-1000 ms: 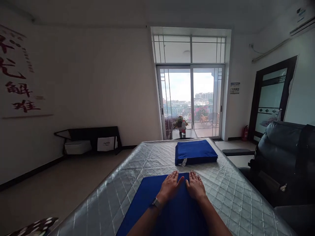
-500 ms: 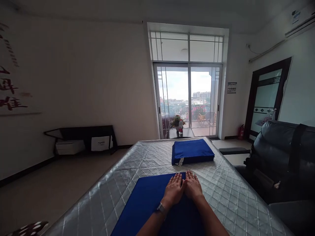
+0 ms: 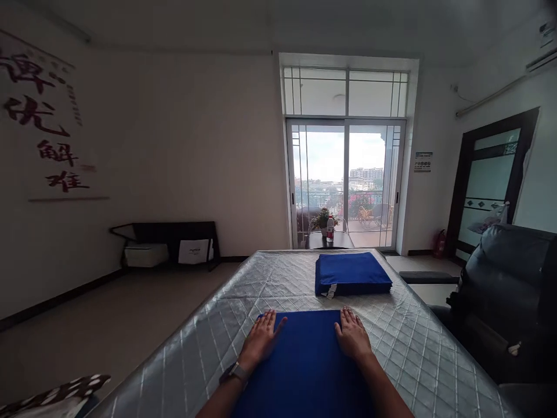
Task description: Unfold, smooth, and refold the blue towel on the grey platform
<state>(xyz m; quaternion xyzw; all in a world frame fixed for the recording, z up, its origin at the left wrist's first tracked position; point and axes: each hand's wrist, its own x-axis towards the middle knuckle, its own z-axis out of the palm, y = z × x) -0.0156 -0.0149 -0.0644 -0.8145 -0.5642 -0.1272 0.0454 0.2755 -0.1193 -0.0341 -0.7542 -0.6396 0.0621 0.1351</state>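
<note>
A flat blue cloth lies in front of me on a silver quilted table cover. My left hand, with a watch on its wrist, rests flat at the cloth's far left corner, thumb stretched inward. At the far right corner my right hand lies flat along the edge, its fingers extended. Neither hand grips the cloth. Beyond them sits a stack of folded blue cloth, with a white tag hanging at its near left corner.
A black armchair stands close along the table's right side. Behind the far edge is a small dark table with a water bottle and a potted plant. At lower left lies a brown item with white dots.
My hands were side by side near the cloth's far right corner. The left has slid across to the far left corner while the right stays at the right edge. The camera has turned left.
</note>
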